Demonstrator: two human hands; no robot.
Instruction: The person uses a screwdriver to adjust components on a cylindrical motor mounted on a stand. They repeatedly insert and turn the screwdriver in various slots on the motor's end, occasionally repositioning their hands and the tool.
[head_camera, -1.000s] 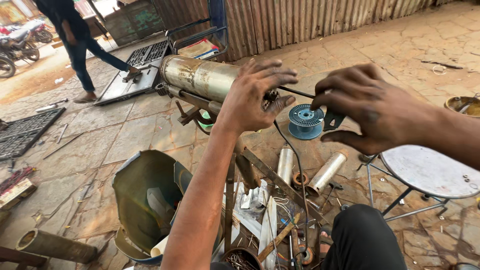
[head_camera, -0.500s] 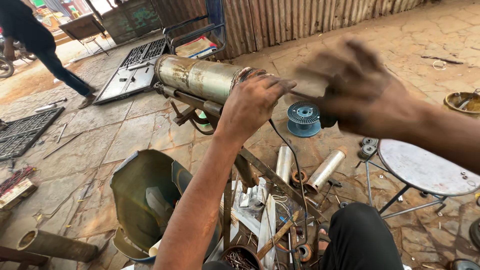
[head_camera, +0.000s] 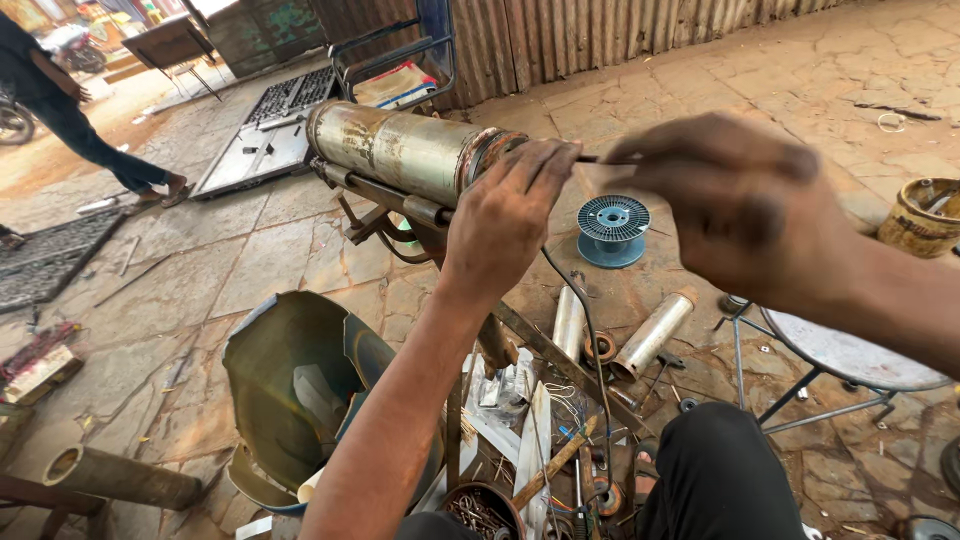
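A long, worn metal cylinder (head_camera: 390, 150) lies level on a rusty stand, its open end toward me. My left hand (head_camera: 505, 215) rests against that end, fingertips pinched on a thin dark rod (head_camera: 600, 158) that sticks out of it. A black wire (head_camera: 590, 340) hangs down from under this hand to the ground. My right hand (head_camera: 745, 205) is blurred by motion; its fingers are curled around the rod's other end, to the right of the cylinder. A blue wire spool (head_camera: 612, 228) lies on the ground beneath the two hands.
A dented blue-green metal tub (head_camera: 290, 390) sits at lower left. Two short metal tubes (head_camera: 650, 335), scrap and tools lie by my knees. A round stool (head_camera: 850, 350) and a bucket (head_camera: 925, 215) are at right. A person (head_camera: 70, 120) walks at far left beside a metal grille (head_camera: 270, 140).
My right hand, spread open over the spool before, has risen and closed at the cylinder's end. My left hand has stayed on the cylinder end. The person at the back walked left.
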